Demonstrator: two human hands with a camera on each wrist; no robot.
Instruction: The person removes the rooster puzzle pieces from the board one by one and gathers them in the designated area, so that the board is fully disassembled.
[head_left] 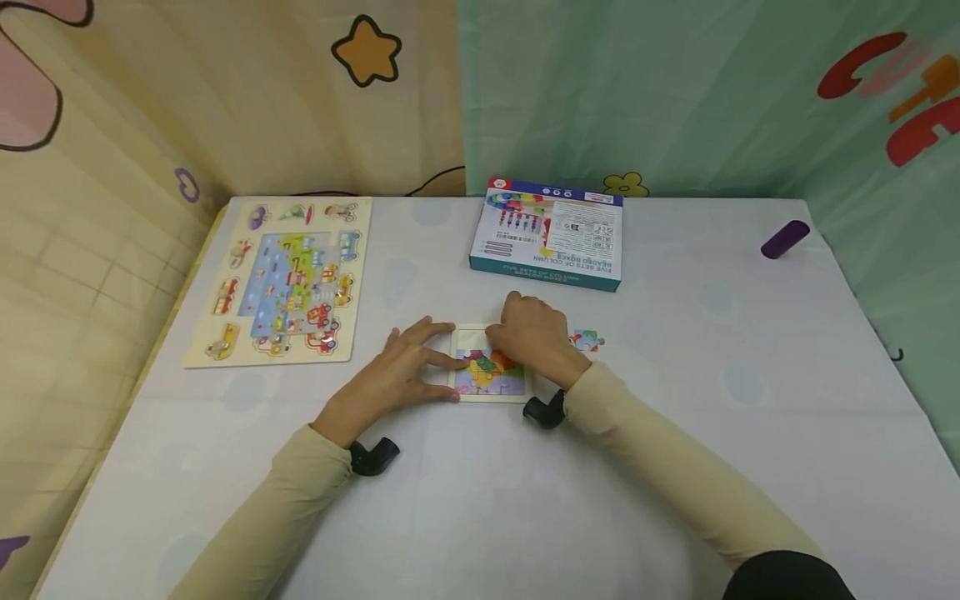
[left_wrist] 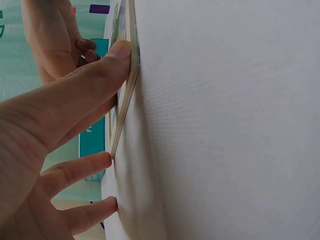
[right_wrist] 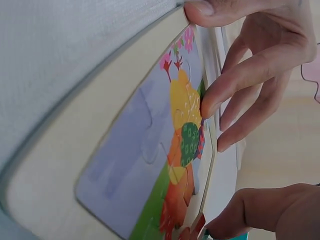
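Note:
A small jigsaw puzzle in a pale wooden frame point(head_left: 491, 399) lies flat on the table, its lower picture pieces point(right_wrist: 125, 135) fitted together. My left hand point(head_left: 401, 371) has its fingers spread along the left side; in the left wrist view its thumb point(left_wrist: 120, 52) rests on the frame's edge. Over the upper right of the puzzle, my right hand point(head_left: 534, 337) has curled fingers. Its thumb point(right_wrist: 260, 210) shows in the right wrist view, at a small puzzle piece whose shape is mostly hidden. Just right of that hand lies a loose puzzle piece point(head_left: 587, 340).
A wooden vehicle puzzle board point(head_left: 197, 354) lies at the left, with blue picture parts on it. Behind the small puzzle is a flat boxed toy point(head_left: 547, 233). A purple cylinder point(head_left: 785, 239) lies at the far right. Printed curtains border the table.

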